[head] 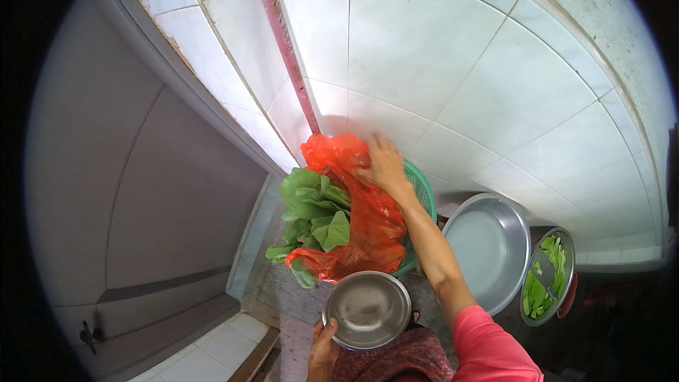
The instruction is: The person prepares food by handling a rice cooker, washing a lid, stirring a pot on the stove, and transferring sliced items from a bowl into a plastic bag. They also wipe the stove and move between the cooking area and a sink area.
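Note:
My left hand (322,347) grips the rim of a round, shallow stainless steel dish (366,310), with the thumb lying over its edge. Farther up, my right hand (386,163) is at the top of a red plastic bag (374,223). Its fingers are blurred, so their hold on the plastic is unclear. Leafy green vegetables (315,201) spill from the bag's left side. Beneath and to the right of the bag, part of a green perforated plastic basket (421,191) shows; the bag hides the rest of it.
Right of my forearm stands a large metal basin (485,254). Beyond it, a smaller metal bowl (568,254) holds cut greens (554,262). A tiled wall (424,37) rises behind, with a pink pole (286,45) against it. A grey door (159,180) borders the left.

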Tool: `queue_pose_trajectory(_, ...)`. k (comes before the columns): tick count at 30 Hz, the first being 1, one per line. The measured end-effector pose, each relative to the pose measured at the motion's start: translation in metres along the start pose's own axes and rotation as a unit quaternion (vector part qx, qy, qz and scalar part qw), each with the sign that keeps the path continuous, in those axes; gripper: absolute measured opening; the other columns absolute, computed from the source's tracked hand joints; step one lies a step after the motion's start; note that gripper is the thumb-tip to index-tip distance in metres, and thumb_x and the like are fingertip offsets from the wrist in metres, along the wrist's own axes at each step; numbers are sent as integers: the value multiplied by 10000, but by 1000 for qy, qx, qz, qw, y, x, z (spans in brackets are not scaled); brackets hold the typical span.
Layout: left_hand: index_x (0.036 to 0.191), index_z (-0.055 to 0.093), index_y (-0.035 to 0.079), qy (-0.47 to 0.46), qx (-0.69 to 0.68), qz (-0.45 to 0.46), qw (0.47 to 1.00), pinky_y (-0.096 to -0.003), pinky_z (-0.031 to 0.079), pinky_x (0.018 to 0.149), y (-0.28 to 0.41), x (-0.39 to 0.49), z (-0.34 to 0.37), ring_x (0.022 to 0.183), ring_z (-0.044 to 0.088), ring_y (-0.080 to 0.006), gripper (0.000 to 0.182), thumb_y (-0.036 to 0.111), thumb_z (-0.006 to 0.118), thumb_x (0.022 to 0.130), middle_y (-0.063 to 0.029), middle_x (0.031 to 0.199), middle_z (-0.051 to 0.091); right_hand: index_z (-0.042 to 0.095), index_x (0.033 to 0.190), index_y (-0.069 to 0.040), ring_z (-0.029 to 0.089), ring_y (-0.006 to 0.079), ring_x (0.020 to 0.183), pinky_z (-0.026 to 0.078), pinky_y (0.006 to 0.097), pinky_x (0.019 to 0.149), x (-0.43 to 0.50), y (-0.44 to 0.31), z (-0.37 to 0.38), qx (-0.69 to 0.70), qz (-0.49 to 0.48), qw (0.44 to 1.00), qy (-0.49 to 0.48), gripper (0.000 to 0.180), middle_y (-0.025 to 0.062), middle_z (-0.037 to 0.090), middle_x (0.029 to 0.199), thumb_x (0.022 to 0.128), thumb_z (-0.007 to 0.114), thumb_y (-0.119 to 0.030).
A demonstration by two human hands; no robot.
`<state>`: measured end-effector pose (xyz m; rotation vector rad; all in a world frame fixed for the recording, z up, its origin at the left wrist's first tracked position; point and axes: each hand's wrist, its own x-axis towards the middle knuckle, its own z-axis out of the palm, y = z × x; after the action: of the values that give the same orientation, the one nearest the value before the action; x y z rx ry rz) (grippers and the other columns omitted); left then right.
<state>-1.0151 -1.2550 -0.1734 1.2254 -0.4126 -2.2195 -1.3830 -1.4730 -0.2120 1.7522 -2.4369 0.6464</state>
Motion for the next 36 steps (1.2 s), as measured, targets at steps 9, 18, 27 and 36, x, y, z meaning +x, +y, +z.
queue_pose_trajectory(9,1384,458,-27,-26,8,4,1000,-413,451,1024,7,11,12,1200,567,-251,561,375,550,1005,-138,1327,577,660,734,3,607,338,1059,492,407,881,35,-11,-3,226,121,966,34,118,183,615,1187,778,642,-105)
queue_pose_trajectory(18,1425,436,24,-101,24,32,994,-405,394,1088,20,16,85,1281,506,-219,589,432,529,1011,-108,1403,527,536,683,12,602,207,968,493,339,847,-75,12,-286,599,54,798,44,79,208,653,1103,756,520,-15)
queue_pose_trajectory(27,1455,391,19,-147,42,17,988,-418,393,1098,-9,1,149,1322,476,-254,725,558,502,983,-124,1461,471,607,801,-25,552,73,684,475,246,629,-180,19,-406,597,252,756,89,97,36,635,790,860,534,-4)
queue_pose_trajectory(36,1403,444,26,-187,-74,2,980,-391,443,1045,-66,-9,177,1248,537,-219,563,460,431,1045,-110,1379,533,580,1133,7,494,415,1201,442,455,931,-288,-26,-300,49,-42,996,-55,387,319,360,1456,786,691,-122)
